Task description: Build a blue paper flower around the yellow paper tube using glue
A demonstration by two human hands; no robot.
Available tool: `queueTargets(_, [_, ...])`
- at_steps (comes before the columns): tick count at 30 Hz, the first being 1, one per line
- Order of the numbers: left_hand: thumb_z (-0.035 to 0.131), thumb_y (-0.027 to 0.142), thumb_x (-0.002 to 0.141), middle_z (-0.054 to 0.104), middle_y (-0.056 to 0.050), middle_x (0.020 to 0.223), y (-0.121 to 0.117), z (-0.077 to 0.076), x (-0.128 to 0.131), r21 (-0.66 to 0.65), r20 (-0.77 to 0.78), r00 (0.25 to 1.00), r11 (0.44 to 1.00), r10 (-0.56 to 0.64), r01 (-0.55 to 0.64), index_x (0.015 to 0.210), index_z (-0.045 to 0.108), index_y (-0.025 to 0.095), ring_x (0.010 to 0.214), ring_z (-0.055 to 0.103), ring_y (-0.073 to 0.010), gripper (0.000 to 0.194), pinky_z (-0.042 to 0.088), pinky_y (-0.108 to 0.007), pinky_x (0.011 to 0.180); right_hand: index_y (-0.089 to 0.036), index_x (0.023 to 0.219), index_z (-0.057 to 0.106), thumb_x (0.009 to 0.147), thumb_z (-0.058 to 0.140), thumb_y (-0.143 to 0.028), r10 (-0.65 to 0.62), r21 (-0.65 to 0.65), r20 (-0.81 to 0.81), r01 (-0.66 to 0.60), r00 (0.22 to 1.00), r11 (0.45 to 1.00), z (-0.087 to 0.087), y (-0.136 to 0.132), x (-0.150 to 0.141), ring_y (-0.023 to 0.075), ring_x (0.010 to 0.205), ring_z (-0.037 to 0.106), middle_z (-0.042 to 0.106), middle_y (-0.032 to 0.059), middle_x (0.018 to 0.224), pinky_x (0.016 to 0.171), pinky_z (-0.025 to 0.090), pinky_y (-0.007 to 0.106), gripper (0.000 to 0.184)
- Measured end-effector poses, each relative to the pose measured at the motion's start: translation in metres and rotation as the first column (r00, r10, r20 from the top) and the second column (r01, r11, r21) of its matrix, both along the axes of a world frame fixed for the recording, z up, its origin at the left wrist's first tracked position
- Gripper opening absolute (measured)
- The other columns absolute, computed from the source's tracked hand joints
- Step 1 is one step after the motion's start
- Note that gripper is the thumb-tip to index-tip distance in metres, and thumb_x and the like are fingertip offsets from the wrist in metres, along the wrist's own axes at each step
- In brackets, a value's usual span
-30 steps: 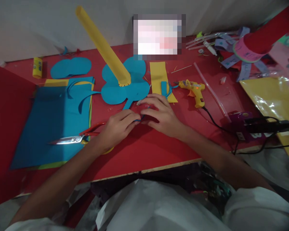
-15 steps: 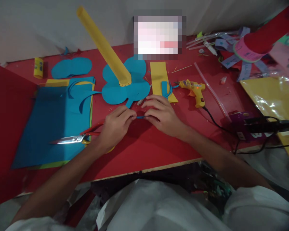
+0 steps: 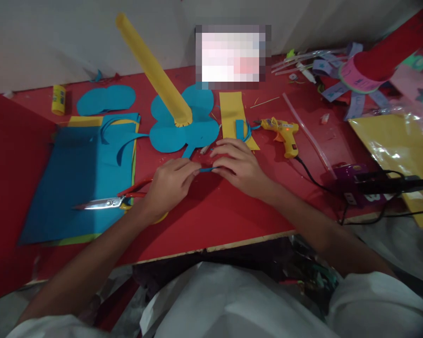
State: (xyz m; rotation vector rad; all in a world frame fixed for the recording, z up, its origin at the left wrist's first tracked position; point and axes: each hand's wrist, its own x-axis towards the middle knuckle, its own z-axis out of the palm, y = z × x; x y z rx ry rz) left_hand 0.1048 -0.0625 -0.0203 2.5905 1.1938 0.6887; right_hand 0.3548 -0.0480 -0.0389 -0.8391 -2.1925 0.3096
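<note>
Between my two hands a narrow blue strip (image 3: 207,170) is pinched by its ends; it looks like foam sheet or paper. My left hand (image 3: 172,183) is closed on the left end, my right hand (image 3: 238,166) on the right. Just beyond them lies a blue petal-shaped cutout (image 3: 200,134), with a yellow tube (image 3: 155,70) standing tilted on its middle. Scissors (image 3: 107,203) with red and yellow handles rest on a blue sheet (image 3: 70,188), partly hidden by my left forearm. Past my right hand is a yellow piece (image 3: 231,110) with a curled blue strip on it.
To the right a yellow glue gun (image 3: 282,134) lies with its cord running to a purple box (image 3: 356,183). A clear stick (image 3: 308,131) lies beside it. Far left stand a yellow glue stick (image 3: 58,100) and a blue cutout (image 3: 105,99). A pixelated rectangle (image 3: 231,56) is at the back.
Both hands keep their pinch on the blue strip, with only a slight shift of the fingers. The view has moved a little; the other things lie as before.
</note>
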Motion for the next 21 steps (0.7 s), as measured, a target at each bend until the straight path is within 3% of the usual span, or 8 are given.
queueTargets(7, [0.056,0.023,0.103,0.076,-0.007,0.092,0.004,0.010,-0.003,-0.184,0.147,0.980,0.977,0.133,-0.105,0.101,0.073,0.017,0.084,0.070,-0.0192,0.018,0.051,-0.029,0.074,-0.028,0.091,0.073,0.104,0.061,-0.043,-0.111,-0.039,-0.065,0.109,0.992,0.993,0.006,0.012,0.017,0.0283,0.120,0.064,0.076,0.0056,0.110,0.109,0.050,0.051,0.023])
queueTargets(14, [0.059,0.027,0.101,0.073,-0.003,0.084,0.009,0.008,-0.006,-0.287,0.247,0.943,0.946,0.225,-0.151,0.095,0.071,0.018,0.073,0.063,-0.0155,0.016,0.042,-0.027,0.062,-0.027,0.090,0.069,0.106,0.055,-0.047,-0.269,-0.122,-0.171,0.251,0.948,0.960,0.014,0.012,0.028,0.0259,0.100,0.067,0.074,0.0067,0.095,0.098,0.053,0.048,0.030])
queueTargets(17, [0.060,0.027,0.101,0.072,-0.003,0.082,0.008,0.009,-0.005,-0.313,0.264,0.943,0.943,0.202,-0.114,0.093,0.070,0.018,0.073,0.064,-0.0153,0.015,0.043,-0.026,0.063,-0.026,0.108,0.069,0.106,0.053,-0.053,-0.246,-0.196,-0.222,0.204,0.944,0.959,0.015,0.008,0.024,0.0256,0.102,0.068,0.074,0.0079,0.103,0.096,0.054,0.046,0.031])
queueTargets(21, [0.060,0.028,0.101,0.075,-0.003,0.086,0.008,0.011,-0.004,-0.302,0.261,0.955,0.951,0.142,-0.059,0.095,0.071,0.018,0.079,0.068,-0.0165,0.016,0.047,-0.027,0.070,-0.027,0.132,0.064,0.096,0.066,-0.065,-0.119,-0.277,-0.200,0.061,0.973,0.959,0.012,0.001,0.008,0.0282,0.115,0.067,0.074,0.0104,0.120,0.101,0.053,0.046,0.053])
